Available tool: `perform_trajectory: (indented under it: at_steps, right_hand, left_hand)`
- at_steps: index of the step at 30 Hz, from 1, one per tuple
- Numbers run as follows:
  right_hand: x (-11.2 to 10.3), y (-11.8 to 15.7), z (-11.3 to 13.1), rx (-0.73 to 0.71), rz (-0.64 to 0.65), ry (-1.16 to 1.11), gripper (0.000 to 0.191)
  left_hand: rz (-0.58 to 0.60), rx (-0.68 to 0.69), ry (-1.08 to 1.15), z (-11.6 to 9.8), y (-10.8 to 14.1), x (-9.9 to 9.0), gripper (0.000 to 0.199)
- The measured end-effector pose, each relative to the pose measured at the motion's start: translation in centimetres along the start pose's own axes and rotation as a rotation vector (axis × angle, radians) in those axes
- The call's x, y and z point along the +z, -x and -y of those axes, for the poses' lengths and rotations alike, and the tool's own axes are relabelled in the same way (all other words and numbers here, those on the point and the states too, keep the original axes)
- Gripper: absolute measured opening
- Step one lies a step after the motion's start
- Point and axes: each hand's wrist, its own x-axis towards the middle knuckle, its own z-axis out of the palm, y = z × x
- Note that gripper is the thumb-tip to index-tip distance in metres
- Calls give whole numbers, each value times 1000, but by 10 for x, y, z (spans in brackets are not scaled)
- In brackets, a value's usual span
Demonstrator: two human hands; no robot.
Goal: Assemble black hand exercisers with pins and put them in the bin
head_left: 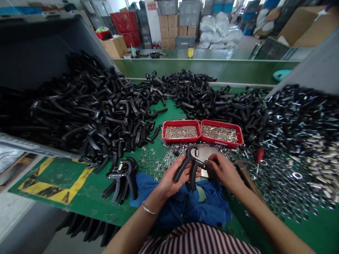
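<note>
My left hand [169, 180] is closed around a hand grip strengthener [182, 170], black with two handles and a metal spring near its top. The fingers of my right hand [225, 170] are pinched at the right side of that tool; whatever lies between the fingertips is too small to make out. Under and behind both hands is a flat metal plate [208, 152]. A blue cloth [182, 210] lies crumpled on the table's near edge, below the hands. To the left, several similar grip strengtheners [127, 173] with springs stand grouped together.
Two red trays, left [181, 141] and right [225, 144], hold small metal parts. Black handles [106, 106] are heaped at left and back. At right lie a hammer [249, 180], a red-handled screwdriver [260, 155], scattered metal rings [286, 192], screws [291, 120] and metal sleeves [324, 165].
</note>
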Motion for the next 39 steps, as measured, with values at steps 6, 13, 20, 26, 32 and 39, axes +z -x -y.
perform_trajectory:
  at_steps: [6, 13, 20, 26, 32, 39]
  right_hand:
    - [-29, 20, 21, 57, -17, -286, 13]
    - [-20, 24, 27, -103, -53, -134, 14]
    - [-20, 30, 26, -126, -80, 2, 14]
    - [-16, 34, 31, -204, -55, 188, 23]
    - [-23, 19, 14, 54, 28, -358, 20]
    - [-8, 20, -6, 295, 138, -836, 41]
  left_hand:
    - [38, 18, -82, 14, -2, 12, 25]
    - [33, 9, -172, 21, 2, 30, 26]
    - [7, -9, -242, 26, 1, 34, 30]
    - [-41, 1, -338, 28, 0, 36, 35]
    - [15, -34, -325, 26, 4, 32, 38]
    - [93, 8, -547, 16, 0, 41, 40]
